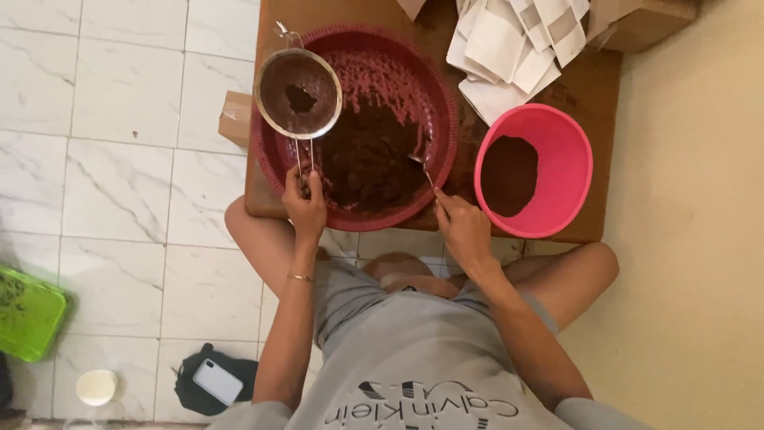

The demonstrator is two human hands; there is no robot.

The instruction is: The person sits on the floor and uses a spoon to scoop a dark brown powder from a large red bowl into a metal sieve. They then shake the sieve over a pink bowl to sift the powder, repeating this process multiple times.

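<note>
My left hand (305, 205) grips the handle of a round metal sieve (298, 93) held over the left side of a big dark red basin (442, 95). A small lump of brown powder lies in the sieve. The basin holds a heap of brown powder (368, 155). My right hand (461, 229) holds a metal spoon (422, 166) whose bowl dips into the powder at the basin's right side. A pink bowl (561, 163) with more brown powder stands just right of that hand.
Both vessels rest on a low brown wooden board (593, 87). White paper pouches (513, 44) lie at its far edge beside a cardboard box (649, 20). On the tiled floor lie a green tray (28, 314), a phone on a black pouch (216, 382) and a white lid (96, 387).
</note>
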